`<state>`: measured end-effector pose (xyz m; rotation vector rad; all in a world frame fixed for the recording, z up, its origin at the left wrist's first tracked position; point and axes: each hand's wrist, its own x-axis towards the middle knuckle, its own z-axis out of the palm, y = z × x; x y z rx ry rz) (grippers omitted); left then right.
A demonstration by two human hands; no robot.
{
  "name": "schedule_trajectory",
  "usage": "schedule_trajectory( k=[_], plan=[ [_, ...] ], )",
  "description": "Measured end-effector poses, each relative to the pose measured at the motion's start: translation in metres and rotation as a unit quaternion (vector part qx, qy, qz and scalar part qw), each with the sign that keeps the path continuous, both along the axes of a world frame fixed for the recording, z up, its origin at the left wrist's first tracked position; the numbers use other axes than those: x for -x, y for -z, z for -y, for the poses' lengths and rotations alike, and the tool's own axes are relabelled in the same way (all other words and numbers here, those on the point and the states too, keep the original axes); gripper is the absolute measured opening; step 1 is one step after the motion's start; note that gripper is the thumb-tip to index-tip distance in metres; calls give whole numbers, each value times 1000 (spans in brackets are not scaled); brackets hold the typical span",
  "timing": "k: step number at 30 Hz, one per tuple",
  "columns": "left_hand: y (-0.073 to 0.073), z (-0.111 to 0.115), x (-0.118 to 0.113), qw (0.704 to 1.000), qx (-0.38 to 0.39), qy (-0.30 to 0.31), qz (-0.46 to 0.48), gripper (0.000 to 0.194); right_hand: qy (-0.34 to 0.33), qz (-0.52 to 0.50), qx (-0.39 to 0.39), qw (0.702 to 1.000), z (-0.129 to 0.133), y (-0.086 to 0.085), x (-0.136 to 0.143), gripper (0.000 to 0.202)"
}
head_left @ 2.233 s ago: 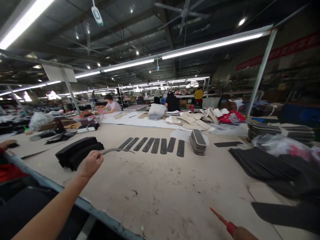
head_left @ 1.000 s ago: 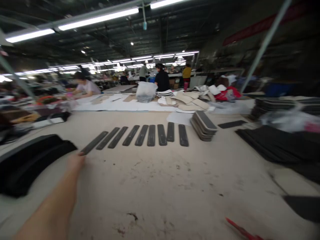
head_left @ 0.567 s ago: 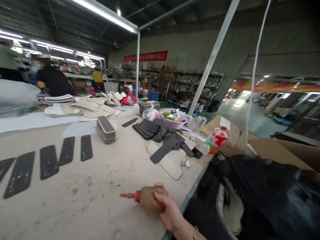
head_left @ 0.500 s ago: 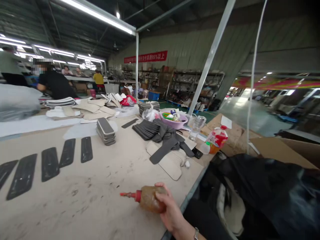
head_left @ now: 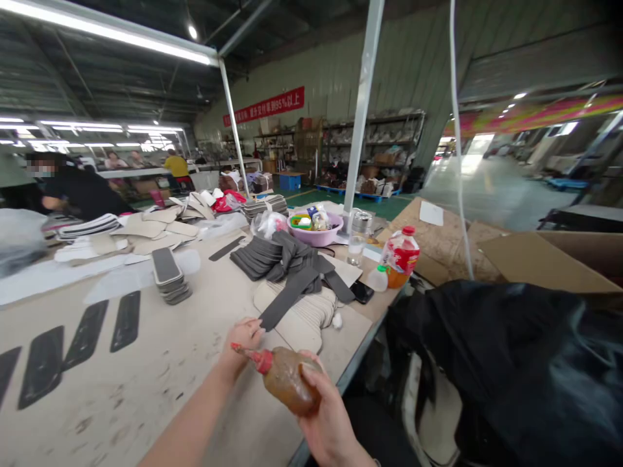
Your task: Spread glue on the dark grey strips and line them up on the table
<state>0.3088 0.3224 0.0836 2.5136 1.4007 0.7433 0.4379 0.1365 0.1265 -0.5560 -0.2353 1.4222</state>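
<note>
My right hand is wrapped round a brown glue-like bottle with a red nozzle that points to the upper left. Just beyond the nozzle, my left hand has its fingers pressed together at the near end of a dark grey strip. That strip lies across a fan of beige pieces. A heap of dark grey strips lies behind it. Several dark, glossy pieces rest in a row on the table at the left.
A stack of grey pieces stands left of centre. Farther back are a pink basin, a glass jar, a red-labelled bottle and a phone. Black fabric covers the right side. A person sits at far left.
My left hand has come into view and reached the dark strip. The bottle, still in my right hand, is tilted more. The camera view has turned to the right.
</note>
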Motion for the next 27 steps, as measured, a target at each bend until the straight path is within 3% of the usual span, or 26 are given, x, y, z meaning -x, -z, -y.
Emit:
schedule_trajectory(
  k=[5,13,27],
  plan=[
    [-2,-14,-21,997,23,0,-78,31,3,-36,3,999,4,-4,-14,33],
    [-23,-19,-22,987,53,31,-149,27,8,-36,27,999,11,-13,-29,40],
    [-30,-8,-25,989,-7,6,-149,28,14,-13,-8,1000,9,-9,-28,37]
  ],
)
